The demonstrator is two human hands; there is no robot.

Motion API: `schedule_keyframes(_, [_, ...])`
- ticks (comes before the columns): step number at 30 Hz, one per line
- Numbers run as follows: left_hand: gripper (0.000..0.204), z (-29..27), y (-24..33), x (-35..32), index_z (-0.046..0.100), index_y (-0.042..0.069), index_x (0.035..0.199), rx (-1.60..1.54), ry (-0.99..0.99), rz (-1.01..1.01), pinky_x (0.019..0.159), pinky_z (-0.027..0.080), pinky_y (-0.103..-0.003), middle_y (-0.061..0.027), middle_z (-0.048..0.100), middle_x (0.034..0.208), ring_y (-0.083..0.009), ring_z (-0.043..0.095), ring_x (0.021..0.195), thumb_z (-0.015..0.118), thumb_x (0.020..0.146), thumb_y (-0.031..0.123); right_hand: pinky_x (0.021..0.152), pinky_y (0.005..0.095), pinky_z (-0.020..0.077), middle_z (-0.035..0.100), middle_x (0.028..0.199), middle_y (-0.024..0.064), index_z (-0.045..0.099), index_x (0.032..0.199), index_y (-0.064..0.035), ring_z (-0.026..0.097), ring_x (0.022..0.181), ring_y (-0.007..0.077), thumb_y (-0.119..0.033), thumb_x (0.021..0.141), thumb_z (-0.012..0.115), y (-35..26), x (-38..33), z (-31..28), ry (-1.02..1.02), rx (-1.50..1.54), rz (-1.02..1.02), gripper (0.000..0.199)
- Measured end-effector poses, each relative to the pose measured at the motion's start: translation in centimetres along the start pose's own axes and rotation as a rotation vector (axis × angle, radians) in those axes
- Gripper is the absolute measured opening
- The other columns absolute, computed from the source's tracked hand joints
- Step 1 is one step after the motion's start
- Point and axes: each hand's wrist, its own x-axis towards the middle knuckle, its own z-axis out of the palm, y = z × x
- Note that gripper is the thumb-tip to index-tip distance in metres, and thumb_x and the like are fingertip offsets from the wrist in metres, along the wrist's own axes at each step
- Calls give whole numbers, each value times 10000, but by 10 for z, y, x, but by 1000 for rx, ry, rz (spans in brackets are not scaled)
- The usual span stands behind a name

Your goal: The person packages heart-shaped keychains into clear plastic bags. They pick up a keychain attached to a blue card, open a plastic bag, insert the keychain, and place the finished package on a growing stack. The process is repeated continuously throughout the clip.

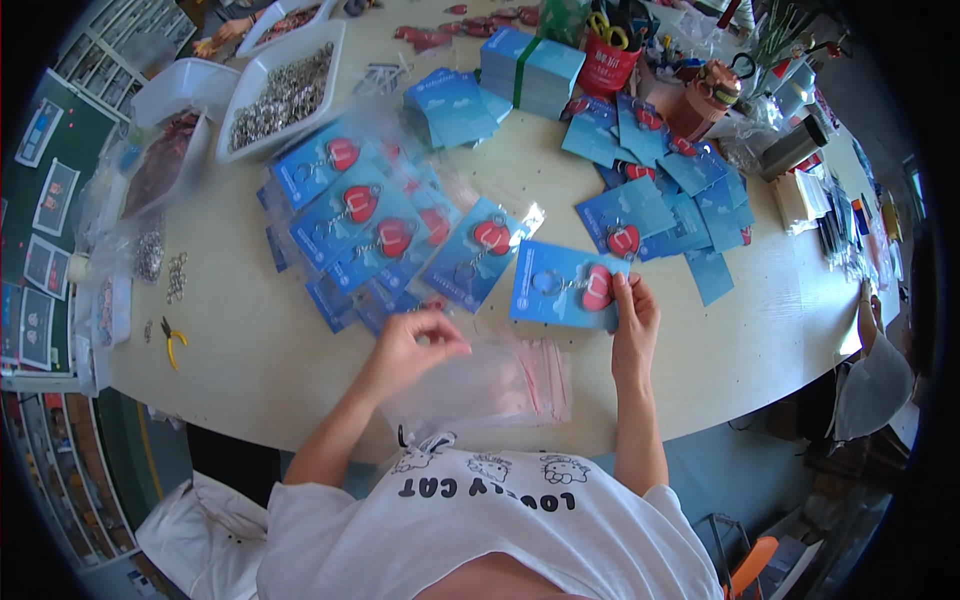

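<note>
My right hand (635, 325) pinches the right edge of a blue backing card (530, 285) between thumb and fingers. On that card lies a red keychain (598, 288) with a short chain and a metal split ring. My left hand (415, 342) hovers just above a stack of clear zip bags (480, 385) with red seal lines. Its fingers are curled in toward the thumb, and nothing shows between them. Just beyond it lies a bagged card with a red keychain (491, 236), beside a heap of similar bagged cards (345, 215) to the left.
Another heap of cards with red keychains (665, 205) lies at the right. A banded stack of cards (530, 70) and a fan of loose cards (450, 105) lie at the back. A white tub (335, 50) of metal parts and yellow-handled pliers (172, 342) are at the left.
</note>
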Motion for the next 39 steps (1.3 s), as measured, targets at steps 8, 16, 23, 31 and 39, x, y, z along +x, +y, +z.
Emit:
schedule_keyframes(8, [95,-12,18,33,645,23,826,-286,-96,-114,689,493,-215,-36,668,800,-81,615,729,721,778,-8,557,153,349,648,781,-17,588,915,-39,510,683,-13,-181,943,602,-12,11,18,-68,84,-67,145])
schedule_keyframes(16, [121,-9,21,42,643,27,821,-293,-108,-122,669,490,-211,-27,666,783,-75,613,712,745,760,4,685,167,429,674,835,20,583,953,2,568,766,28,-119,942,592,-13,17,11,-256,52,-116,122])
schedule_keyframes(23, [109,-9,21,46,651,20,809,-307,-174,-180,627,491,-212,-31,665,746,-83,621,670,752,766,23,657,167,427,649,793,1,566,937,-5,563,747,17,-98,934,599,-22,24,3,-293,-6,-100,99])
schedule_keyframes(31, [139,2,21,48,663,1,844,-243,-237,-117,651,490,-212,-32,685,789,-62,617,698,762,779,74,563,197,392,584,708,8,558,897,7,480,666,4,-165,906,654,-13,29,-5,-493,-337,-108,197])
schedule_keyframes(39, [146,8,26,53,663,-6,866,-253,-277,-119,682,494,-196,-33,690,818,-52,624,752,762,776,52,610,215,465,647,782,41,586,919,35,573,724,39,-137,891,664,-14,-1,34,-604,-255,23,191])
